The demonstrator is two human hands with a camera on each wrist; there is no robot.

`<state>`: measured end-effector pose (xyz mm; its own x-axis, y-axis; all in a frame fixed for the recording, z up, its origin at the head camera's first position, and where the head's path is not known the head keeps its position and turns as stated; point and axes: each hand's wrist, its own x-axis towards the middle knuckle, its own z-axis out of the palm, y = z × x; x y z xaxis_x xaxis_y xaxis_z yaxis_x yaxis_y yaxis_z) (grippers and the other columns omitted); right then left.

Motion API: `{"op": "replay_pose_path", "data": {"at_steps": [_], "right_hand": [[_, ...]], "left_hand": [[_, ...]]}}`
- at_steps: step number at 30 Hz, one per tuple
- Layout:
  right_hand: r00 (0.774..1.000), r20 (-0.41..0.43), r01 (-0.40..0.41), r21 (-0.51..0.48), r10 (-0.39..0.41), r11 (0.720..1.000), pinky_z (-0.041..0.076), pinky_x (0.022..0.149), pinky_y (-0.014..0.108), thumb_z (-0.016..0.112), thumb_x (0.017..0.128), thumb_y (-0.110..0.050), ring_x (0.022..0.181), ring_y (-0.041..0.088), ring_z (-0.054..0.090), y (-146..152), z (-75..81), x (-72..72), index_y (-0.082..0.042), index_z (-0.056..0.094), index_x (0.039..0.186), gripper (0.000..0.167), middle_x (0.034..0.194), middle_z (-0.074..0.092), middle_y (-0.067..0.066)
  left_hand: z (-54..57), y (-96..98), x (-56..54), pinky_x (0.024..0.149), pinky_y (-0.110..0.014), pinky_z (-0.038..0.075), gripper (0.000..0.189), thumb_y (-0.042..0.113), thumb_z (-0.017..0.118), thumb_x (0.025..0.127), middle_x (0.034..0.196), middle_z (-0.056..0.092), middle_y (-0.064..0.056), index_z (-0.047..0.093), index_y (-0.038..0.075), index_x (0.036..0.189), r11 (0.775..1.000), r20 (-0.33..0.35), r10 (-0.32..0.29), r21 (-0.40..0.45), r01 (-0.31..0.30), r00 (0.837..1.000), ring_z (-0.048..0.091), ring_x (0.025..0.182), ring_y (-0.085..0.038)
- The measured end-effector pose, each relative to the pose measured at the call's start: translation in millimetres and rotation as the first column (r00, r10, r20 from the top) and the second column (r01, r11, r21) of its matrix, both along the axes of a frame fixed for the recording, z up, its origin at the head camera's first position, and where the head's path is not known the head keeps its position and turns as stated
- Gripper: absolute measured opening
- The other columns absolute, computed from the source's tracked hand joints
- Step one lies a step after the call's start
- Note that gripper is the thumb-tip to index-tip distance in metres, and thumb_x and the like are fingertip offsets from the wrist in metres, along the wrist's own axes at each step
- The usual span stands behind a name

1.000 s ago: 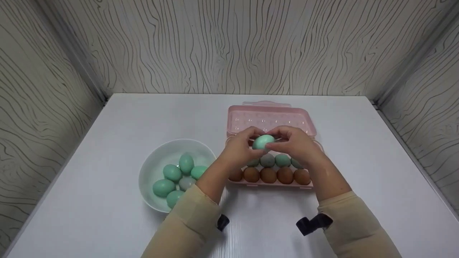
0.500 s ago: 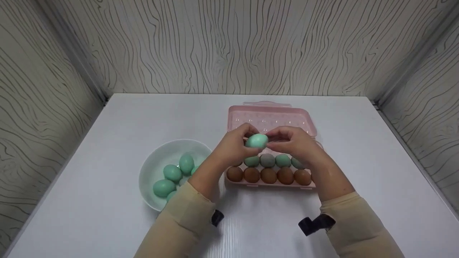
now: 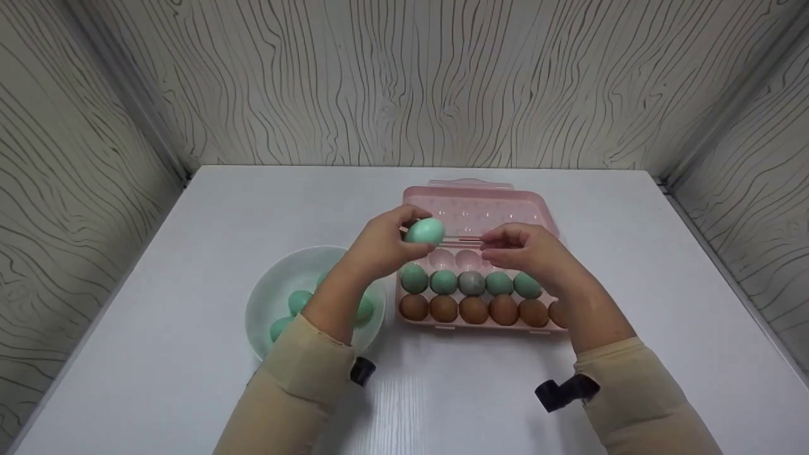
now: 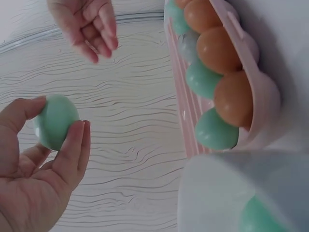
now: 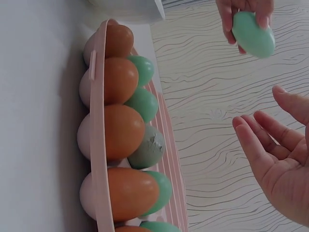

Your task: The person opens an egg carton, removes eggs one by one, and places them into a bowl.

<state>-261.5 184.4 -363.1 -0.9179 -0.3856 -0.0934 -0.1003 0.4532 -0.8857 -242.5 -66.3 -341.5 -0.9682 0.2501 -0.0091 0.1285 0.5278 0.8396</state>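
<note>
Between thumb and fingers, my left hand (image 3: 382, 243) pinches a pale green egg (image 3: 426, 232) above the left end of the pink egg carton (image 3: 468, 208). The left wrist view shows the same egg (image 4: 57, 122) held at the fingertips. My right hand (image 3: 531, 253) hovers over the carton's right side, its fingers loosely bent and apart from the egg; in the right wrist view nothing lies between them. The carton's front row holds brown eggs (image 3: 473, 310). Behind it sits a row of green eggs (image 3: 444, 282) with one greyish, cracked-looking egg (image 3: 471, 283). Bare cups (image 3: 468, 259) show in the back row.
A white bowl (image 3: 262, 287) with several green eggs stands left of the carton, partly hidden by my left forearm. The carton's lid lies folded back behind it. Patterned panels (image 3: 392, 88) enclose the white table (image 3: 468, 385) at the back and sides.
My left hand has carried the green egg leftward and slightly up, away from my right hand. Both hands were at the egg earlier; my right hand has shifted slightly right.
</note>
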Motion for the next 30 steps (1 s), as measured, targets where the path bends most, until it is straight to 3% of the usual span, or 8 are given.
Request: {"op": "replay_pose_path", "data": {"at_steps": [6, 12, 21, 30], "right_hand": [[1.0, 0.026, 0.018, -0.014, -0.018, 1.0, 0.05, 0.082, 0.029, 0.068, 0.082, -0.022, 0.093, 0.02, 0.058, 7, -5.3, -2.7, -0.005, 0.06, 0.112, 0.035, 0.105, 0.06, 0.014], [0.997, 0.065, 0.034, -0.042, -0.032, 0.999, 0.049, 0.084, 0.028, 0.067, 0.083, -0.022, 0.1, 0.023, 0.059, 15, -10.8, -5.6, -0.001, 0.058, 0.113, 0.038, 0.108, 0.059, 0.014], [0.99, 0.123, 0.076, -0.046, -0.07, 0.996, 0.047, 0.087, 0.029, 0.066, 0.084, -0.025, 0.102, 0.018, 0.059, 27, -14.1, -8.0, 0.001, 0.054, 0.117, 0.043, 0.114, 0.058, 0.013], [0.985, 0.14, 0.105, -0.026, -0.101, 0.994, 0.047, 0.087, 0.029, 0.065, 0.084, -0.028, 0.105, 0.02, 0.058, 37, -16.5, -9.7, 0.0, 0.052, 0.12, 0.047, 0.117, 0.055, 0.015]], "left_hand": [[10.5, -17.8, -2.3, 0.084, -0.033, 0.048, 0.038, 0.019, 0.069, 0.081, 0.109, 0.058, 0.001, 0.056, 0.019, 0.116, 0.999, -0.03, 0.024, -0.026, -0.025, 0.999, 0.055, 0.098, -0.016], [13.4, -37.6, -4.5, 0.084, -0.033, 0.048, 0.039, 0.018, 0.069, 0.081, 0.11, 0.057, -0.001, 0.054, 0.018, 0.117, 0.996, -0.035, 0.053, -0.072, -0.055, 0.998, 0.055, 0.1, -0.018], [-0.2, -63.5, -10.4, 0.086, -0.037, 0.047, 0.039, 0.018, 0.07, 0.08, 0.112, 0.056, -0.003, 0.053, 0.017, 0.115, 0.98, 0.012, 0.083, -0.181, -0.08, 0.996, 0.055, 0.102, -0.02], [-11.8, -78.3, -11.5, 0.088, -0.042, 0.045, 0.037, 0.022, 0.071, 0.078, 0.114, 0.056, -0.006, 0.054, 0.017, 0.109, 0.956, 0.091, 0.089, -0.289, -0.059, 0.992, 0.053, 0.1, -0.024]]}}
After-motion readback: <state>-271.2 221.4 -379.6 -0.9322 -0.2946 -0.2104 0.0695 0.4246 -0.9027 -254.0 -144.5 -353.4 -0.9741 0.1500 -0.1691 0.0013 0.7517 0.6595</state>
